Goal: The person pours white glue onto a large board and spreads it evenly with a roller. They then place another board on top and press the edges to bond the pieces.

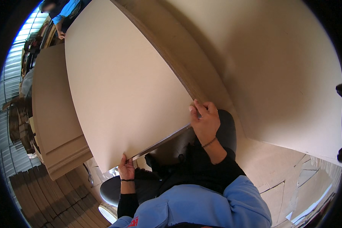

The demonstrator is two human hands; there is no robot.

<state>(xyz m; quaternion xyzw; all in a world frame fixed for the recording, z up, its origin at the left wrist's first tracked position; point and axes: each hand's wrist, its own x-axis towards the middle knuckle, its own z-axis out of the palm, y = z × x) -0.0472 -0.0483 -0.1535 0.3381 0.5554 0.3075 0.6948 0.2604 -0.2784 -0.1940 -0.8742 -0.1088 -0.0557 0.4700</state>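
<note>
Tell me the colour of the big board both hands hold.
Pale tan board, seen in the head view.

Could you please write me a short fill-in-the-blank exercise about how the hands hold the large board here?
1. The right hand grips one near corner of the large pale tan flat board, and the ____ hand grips the other near corner.
2. A thin bracelet sits on the right ____.
3. To the left of the held board lies a ____ of similar tan boards.
4. At the board's far end stands another person with a ____ sleeve.

Missing words: left; wrist; stack; blue
</note>
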